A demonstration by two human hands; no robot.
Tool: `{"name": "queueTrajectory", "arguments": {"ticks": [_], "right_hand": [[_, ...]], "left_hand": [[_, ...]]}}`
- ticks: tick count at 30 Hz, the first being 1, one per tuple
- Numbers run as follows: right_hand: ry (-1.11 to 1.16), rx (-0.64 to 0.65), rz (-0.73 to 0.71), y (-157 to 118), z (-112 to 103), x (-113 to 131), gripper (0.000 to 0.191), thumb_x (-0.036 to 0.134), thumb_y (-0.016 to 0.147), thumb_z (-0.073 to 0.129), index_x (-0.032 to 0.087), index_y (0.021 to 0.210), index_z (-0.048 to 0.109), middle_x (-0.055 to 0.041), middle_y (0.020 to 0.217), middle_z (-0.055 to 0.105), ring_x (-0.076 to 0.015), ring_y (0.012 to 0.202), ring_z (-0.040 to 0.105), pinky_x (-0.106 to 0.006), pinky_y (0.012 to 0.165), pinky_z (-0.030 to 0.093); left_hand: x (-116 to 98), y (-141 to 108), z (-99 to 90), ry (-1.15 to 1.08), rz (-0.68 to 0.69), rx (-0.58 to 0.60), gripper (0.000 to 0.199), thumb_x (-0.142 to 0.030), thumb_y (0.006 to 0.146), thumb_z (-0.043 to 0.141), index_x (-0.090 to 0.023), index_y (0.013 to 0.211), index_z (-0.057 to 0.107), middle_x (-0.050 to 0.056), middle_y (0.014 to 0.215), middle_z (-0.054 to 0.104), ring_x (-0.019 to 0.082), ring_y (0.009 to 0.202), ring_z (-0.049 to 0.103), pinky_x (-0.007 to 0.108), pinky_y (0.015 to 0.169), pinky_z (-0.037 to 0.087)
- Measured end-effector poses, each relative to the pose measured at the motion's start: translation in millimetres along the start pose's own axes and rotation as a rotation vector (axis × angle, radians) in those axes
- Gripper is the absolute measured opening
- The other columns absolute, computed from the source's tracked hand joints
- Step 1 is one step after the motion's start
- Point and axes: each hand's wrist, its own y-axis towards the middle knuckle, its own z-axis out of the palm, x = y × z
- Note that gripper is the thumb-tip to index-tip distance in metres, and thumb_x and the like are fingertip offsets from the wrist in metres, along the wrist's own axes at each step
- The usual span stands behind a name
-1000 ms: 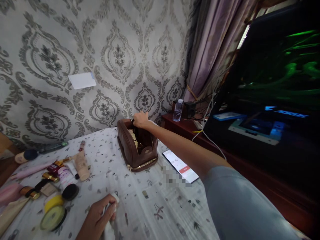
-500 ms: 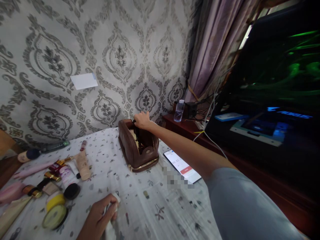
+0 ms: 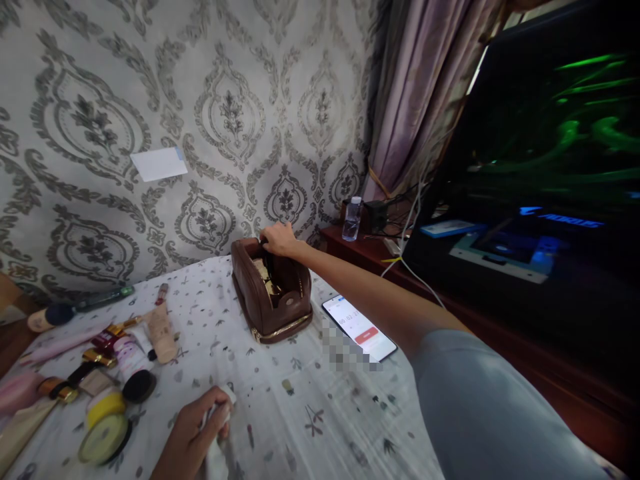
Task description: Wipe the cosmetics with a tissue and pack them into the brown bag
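My left hand (image 3: 197,427) is closed around a crumpled white tissue (image 3: 219,457), low over the bedspread. Part of the tissue sticks out past the thumb and more hangs below the fist. Ahead stands a brown leather makeup bag (image 3: 273,320), its top wide open, with a gold zipper around its base. My right hand (image 3: 279,239) reaches to the far rim of the bag, fingers bent over the edge and gripping it. Something dark shows just under those fingertips; I cannot make it out. Inside the bag lie gold-coloured items, partly hidden by the bag's walls.
Several cosmetics lie on the left, among them a beige tube (image 3: 161,333), a yellow-lidded jar (image 3: 105,410) and a round green-lidded tub (image 3: 104,440). A phone (image 3: 360,330) lies beneath my right forearm. A water bottle (image 3: 352,219) and a dark computer case (image 3: 525,167) stand right.
The view has shifted slightly, so everything sits a little further left. My right hand stays at the bag's far rim, and my left hand keeps hold of the tissue.
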Motion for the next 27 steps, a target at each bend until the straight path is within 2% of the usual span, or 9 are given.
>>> {"name": "queueTrajectory", "arguments": {"ticks": [2,6,9,14,20,23,25,27], "right_hand": [[-0.017,0.004,-0.015,-2.3,-1.8,-0.4,0.037,0.02,0.089,0.05,0.022,0.121,0.069,-0.0133,0.124,0.069,-0.0313,0.124,0.056,-0.049,0.102,0.04],[-0.061,0.011,-0.056,-3.9,-1.5,-3.5,0.037,0.016,0.086,0.052,0.018,0.117,0.071,-0.0151,0.119,0.071,-0.0306,0.122,0.057,-0.041,0.097,0.045],[-0.096,0.009,-0.101,-3.2,1.2,-5.5,0.036,0.012,0.085,0.052,0.015,0.115,0.071,-0.0159,0.115,0.072,-0.03,0.12,0.057,-0.037,0.093,0.047],[-0.153,-0.013,-0.185,-1.8,6.7,-7.5,0.034,0.008,0.085,0.05,0.011,0.113,0.071,-0.0185,0.117,0.071,-0.0319,0.122,0.055,-0.042,0.098,0.044],[-0.215,-0.006,-0.245,-1.5,8.8,-12.2,0.031,0.009,0.087,0.05,0.011,0.109,0.072,-0.0181,0.116,0.071,-0.0308,0.119,0.056,-0.041,0.097,0.042],[-0.254,0.03,-0.283,-2.8,5.7,-13.5,0.023,0.02,0.086,0.06,0.014,0.104,0.074,-0.0147,0.116,0.072,-0.0309,0.12,0.054,-0.042,0.097,0.041],[-0.295,0.077,-0.317,-4.1,3.6,-13.9,0.024,0.027,0.08,0.07,0.019,0.102,0.074,-0.0106,0.116,0.073,-0.0309,0.121,0.054,-0.044,0.099,0.039],[-0.344,0.117,-0.333,-5.8,2.3,-13.6,0.025,0.026,0.077,0.074,0.021,0.102,0.074,-0.0087,0.117,0.073,-0.0312,0.121,0.055,-0.047,0.102,0.037]], "left_hand": [[-0.1,2.1,-1.4,-0.014,-0.011,0.027,0.047,-0.062,0.093,0.046,-0.021,0.075,0.061,0.0,0.063,0.063,0.018,0.064,0.058,0.026,0.067,0.045],[-8.0,4.1,2.2,-0.095,-0.063,-0.06,0.051,-0.068,0.089,0.047,-0.021,0.077,0.061,-0.001,0.06,0.06,0.019,0.063,0.057,0.027,0.068,0.045],[-12.8,4.8,3.9,-0.089,-0.09,-0.073,0.05,-0.068,0.088,0.049,-0.021,0.076,0.06,-0.001,0.06,0.058,0.019,0.063,0.056,0.027,0.067,0.044],[-5.2,7.4,-2.0,-0.038,-0.064,0.02,0.049,-0.067,0.09,0.046,-0.021,0.081,0.061,0.001,0.064,0.063,0.02,0.067,0.058,0.028,0.069,0.044],[4.9,7.6,-3.9,-0.027,-0.058,0.042,0.048,-0.065,0.092,0.045,-0.021,0.083,0.06,0.001,0.066,0.064,0.02,0.069,0.059,0.028,0.069,0.044],[4.4,6.8,-3.3,-0.023,-0.064,0.042,0.048,-0.066,0.091,0.045,-0.021,0.084,0.06,0.001,0.066,0.064,0.02,0.067,0.057,0.028,0.067,0.043],[2.9,6.6,-3.3,-0.032,-0.06,0.045,0.049,-0.066,0.092,0.044,-0.021,0.083,0.06,0.001,0.066,0.063,0.02,0.068,0.058,0.028,0.068,0.043],[1.5,6.4,-3.5,-0.029,-0.065,0.049,0.049,-0.066,0.092,0.044,-0.021,0.083,0.06,0.001,0.067,0.063,0.02,0.07,0.057,0.028,0.07,0.043]]}}
